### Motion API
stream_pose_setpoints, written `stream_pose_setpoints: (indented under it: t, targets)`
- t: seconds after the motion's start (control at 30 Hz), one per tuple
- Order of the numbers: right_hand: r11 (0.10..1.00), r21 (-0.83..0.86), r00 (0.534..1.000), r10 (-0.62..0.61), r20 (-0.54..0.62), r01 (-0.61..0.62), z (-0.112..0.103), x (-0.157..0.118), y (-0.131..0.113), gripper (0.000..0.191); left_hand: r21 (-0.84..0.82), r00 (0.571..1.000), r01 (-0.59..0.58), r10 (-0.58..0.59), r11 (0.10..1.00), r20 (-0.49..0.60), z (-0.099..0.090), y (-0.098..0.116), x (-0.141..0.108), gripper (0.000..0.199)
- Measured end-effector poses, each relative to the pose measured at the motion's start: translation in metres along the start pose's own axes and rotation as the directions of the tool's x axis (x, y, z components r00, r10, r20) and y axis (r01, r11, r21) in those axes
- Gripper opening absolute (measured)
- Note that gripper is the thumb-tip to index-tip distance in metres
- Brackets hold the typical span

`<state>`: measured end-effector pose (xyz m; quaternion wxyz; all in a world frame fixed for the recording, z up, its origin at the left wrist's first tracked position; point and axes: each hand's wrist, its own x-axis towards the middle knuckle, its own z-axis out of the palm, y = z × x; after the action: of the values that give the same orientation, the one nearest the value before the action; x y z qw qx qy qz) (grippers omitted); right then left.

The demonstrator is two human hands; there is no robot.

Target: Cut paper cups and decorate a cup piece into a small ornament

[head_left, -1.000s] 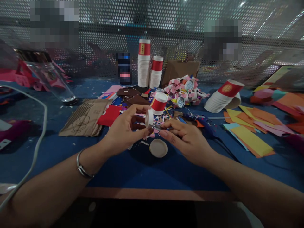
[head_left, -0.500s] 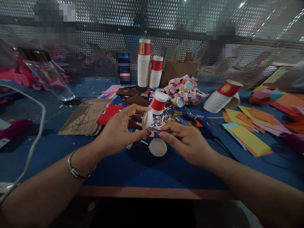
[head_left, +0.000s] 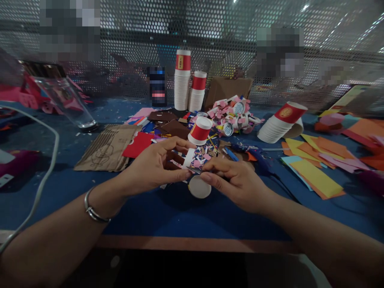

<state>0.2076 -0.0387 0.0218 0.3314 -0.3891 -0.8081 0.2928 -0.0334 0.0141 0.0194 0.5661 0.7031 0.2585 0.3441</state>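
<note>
Between the thumb and fingers of my left hand point(head_left: 147, 168) is a short white ring-like piece of paper cup point(head_left: 188, 158), turned on its side. My right hand point(head_left: 237, 182) pinches a thin metal blade point(head_left: 195, 170), its tip at the lower edge of the piece, close to my left thumb. My fingers cover its handle, so I cannot tell whether it is a knife or scissors. Just below, a round white cup piece point(head_left: 200, 188) lies on the blue table point(head_left: 180, 224). Behind my hands a red and white paper cup point(head_left: 199, 131) stands upside down among paper scraps point(head_left: 207, 154).
Tall stacks of paper cups point(head_left: 182, 90) stand at the back beside a phone point(head_left: 157, 96). A tilted cup stack point(head_left: 274, 128), a blue glue gun point(head_left: 252, 154) and coloured paper point(head_left: 315, 172) lie right. Left are flattened brown paper point(head_left: 102, 150), a clear bottle point(head_left: 67, 104) and a white cable point(head_left: 49, 168).
My left hand has turned the white cup piece, so its side wall now shows more than its round face. The blade has shifted slightly down and left along its edge.
</note>
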Motion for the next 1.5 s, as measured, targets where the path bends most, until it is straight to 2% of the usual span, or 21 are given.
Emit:
stream_pose_setpoints:
  t: [0.1, 0.17, 0.33, 0.43, 0.63, 0.83, 1.17, 1.33, 1.43, 1.5]
  targets:
    - [1.000, 0.004, 1.000, 0.005, 0.005, -0.005, -0.002, 0.001, 0.000, 0.029, -0.118, 0.995, 0.077, -0.070, 0.990, 0.065, 0.000, 0.006, 0.000, 0.045]
    - [0.999, 0.013, 1.000, 0.030, -0.002, -0.030, -0.004, 0.002, 0.000, 0.032, -0.130, 0.996, 0.083, -0.078, 0.988, 0.044, 0.001, 0.008, 0.000, 0.045]
    - [0.979, 0.164, 0.993, 0.119, 0.002, -0.118, -0.008, 0.003, 0.001, 0.041, -0.020, 0.998, -0.008, 0.007, 1.000, -0.061, -0.001, 0.004, 0.001, 0.051]
    - [0.927, 0.314, 0.978, 0.200, 0.052, -0.207, -0.008, 0.003, 0.002, 0.043, 0.040, 0.998, -0.037, 0.040, 0.998, -0.055, -0.003, 0.000, 0.002, 0.053]
    - [0.855, 0.456, 0.969, 0.219, 0.115, -0.248, -0.006, 0.004, 0.005, 0.044, 0.105, 0.998, -0.055, 0.059, 0.993, -0.037, 0.000, -0.002, 0.001, 0.049]
    - [0.871, 0.428, 0.970, 0.220, 0.101, -0.242, -0.007, 0.006, 0.003, 0.048, 0.225, 0.989, -0.121, 0.136, 0.967, -0.053, 0.001, -0.002, 0.001, 0.046]
    - [0.882, 0.417, 0.975, 0.198, 0.097, -0.221, -0.009, 0.006, 0.001, 0.047, 0.440, 0.960, -0.223, 0.273, 0.870, -0.053, -0.001, 0.003, -0.004, 0.045]
    - [0.896, 0.387, 0.975, 0.187, 0.118, -0.219, -0.011, 0.006, 0.001, 0.048, 0.524, 0.939, -0.287, 0.344, 0.802, -0.012, -0.001, 0.004, -0.006, 0.045]
    - [0.895, 0.388, 0.975, 0.189, 0.113, -0.219, -0.012, 0.006, 0.000, 0.052, 0.502, 0.953, -0.237, 0.299, 0.832, -0.046, 0.001, 0.006, -0.006, 0.045]
    - [0.886, 0.403, 0.974, 0.200, 0.107, -0.227, -0.012, 0.007, 0.000, 0.055, 0.436, 0.974, -0.154, 0.211, 0.887, -0.086, 0.003, 0.008, -0.005, 0.039]
